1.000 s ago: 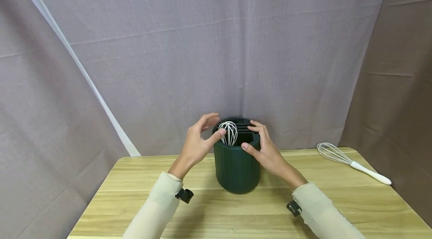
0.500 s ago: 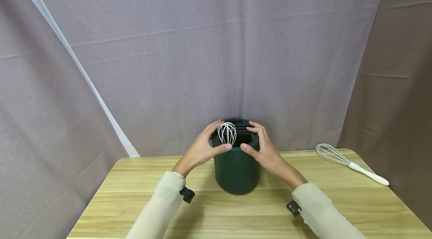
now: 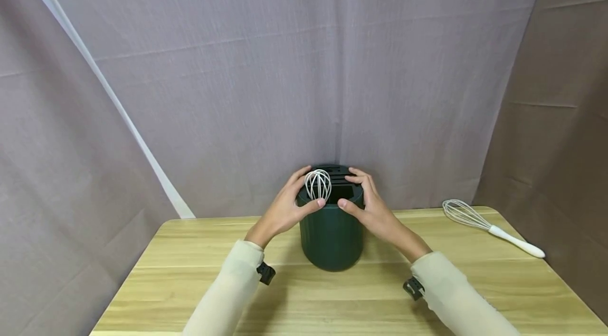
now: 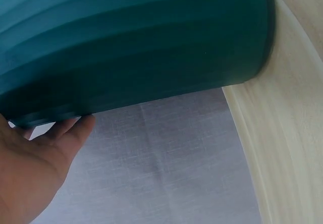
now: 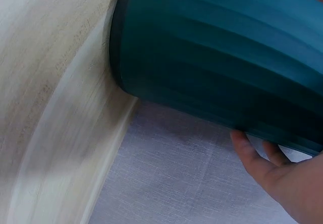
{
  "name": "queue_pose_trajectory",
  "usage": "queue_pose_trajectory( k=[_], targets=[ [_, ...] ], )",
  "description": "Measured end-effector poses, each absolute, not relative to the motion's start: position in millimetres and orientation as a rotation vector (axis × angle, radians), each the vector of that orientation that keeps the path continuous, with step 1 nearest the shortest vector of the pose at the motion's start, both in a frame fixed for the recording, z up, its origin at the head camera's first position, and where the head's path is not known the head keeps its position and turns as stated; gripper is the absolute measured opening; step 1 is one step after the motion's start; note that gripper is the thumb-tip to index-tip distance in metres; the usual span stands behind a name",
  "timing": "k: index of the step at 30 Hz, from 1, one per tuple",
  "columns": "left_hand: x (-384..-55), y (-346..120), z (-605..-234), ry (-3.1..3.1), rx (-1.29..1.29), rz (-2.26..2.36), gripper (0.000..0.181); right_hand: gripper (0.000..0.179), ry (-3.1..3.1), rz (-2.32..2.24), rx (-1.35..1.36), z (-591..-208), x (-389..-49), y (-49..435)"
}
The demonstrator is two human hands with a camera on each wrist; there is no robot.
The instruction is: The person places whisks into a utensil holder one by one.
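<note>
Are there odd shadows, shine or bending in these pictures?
Head view: soft shadows on the table either side of the green container; left wrist view: bluish sheen on the container, darker lower in frame; right wrist view: the table's grain bows, perhaps lens distortion.

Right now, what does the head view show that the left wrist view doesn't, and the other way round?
Only the head view: a whisk in the green holder, wire end up; a second whisk lying on the table; the holder's slotted top; both sleeves.

Only the left wrist view: a sideways close-up of the holder's wall, with the left hand seen from beneath.

Both: holder, table, left hand and grey curtain.
</note>
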State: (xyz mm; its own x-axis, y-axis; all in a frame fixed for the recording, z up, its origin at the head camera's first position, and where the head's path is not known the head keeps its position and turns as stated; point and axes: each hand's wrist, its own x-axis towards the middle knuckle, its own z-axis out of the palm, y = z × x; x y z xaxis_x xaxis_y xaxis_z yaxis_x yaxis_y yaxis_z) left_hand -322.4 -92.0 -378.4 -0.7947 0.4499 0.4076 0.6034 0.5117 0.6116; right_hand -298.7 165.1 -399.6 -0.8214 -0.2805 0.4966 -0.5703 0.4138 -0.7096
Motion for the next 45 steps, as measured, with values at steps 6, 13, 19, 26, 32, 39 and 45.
queue_pose_trajectory(
  k=[6, 13, 19, 26, 32, 39, 45],
  targets=[
    [-319.1, -91.9, -380.8, -2.543, -0.864, -1.156, 0.083, 0.063, -2.411, 1.339, 0.727, -398.6, -295.2, 167.2],
    [-317.1, -91.5, -384.4, -2.529, -0.811, -1.179, 0.085, 0.067, -2.504, 1.274, 0.698, -389.4, -282.2, 175.1],
    [-316.5, -95.4, -385.3, -2.509, -0.795, -1.192, 0.089, 0.07, -2.546, 1.261, 0.668, -381.0, -268.9, 186.6],
    [-315.4, -95.0, -386.0, -2.509, -0.77, -1.193, 0.09, 0.062, -2.587, 1.174, 0.635, -376.4, -260.0, 215.8],
    [-313.9, -90.9, -386.8, -2.511, -0.766, -1.205, 0.091, 0.048, -2.606, 1.102, 0.57, -380.1, -254.2, 251.5],
    [-314.4, -90.5, -387.8, -2.531, -0.755, -1.199, 0.092, 0.044, -2.676, 0.959, 0.511, -381.1, -251.3, 291.5],
    [-314.2, -94.4, -387.2, -2.518, -0.742, -1.222, 0.087, 0.04, -2.704, 0.861, 0.5, -386.8, -258.7, 323.8]
  ],
)
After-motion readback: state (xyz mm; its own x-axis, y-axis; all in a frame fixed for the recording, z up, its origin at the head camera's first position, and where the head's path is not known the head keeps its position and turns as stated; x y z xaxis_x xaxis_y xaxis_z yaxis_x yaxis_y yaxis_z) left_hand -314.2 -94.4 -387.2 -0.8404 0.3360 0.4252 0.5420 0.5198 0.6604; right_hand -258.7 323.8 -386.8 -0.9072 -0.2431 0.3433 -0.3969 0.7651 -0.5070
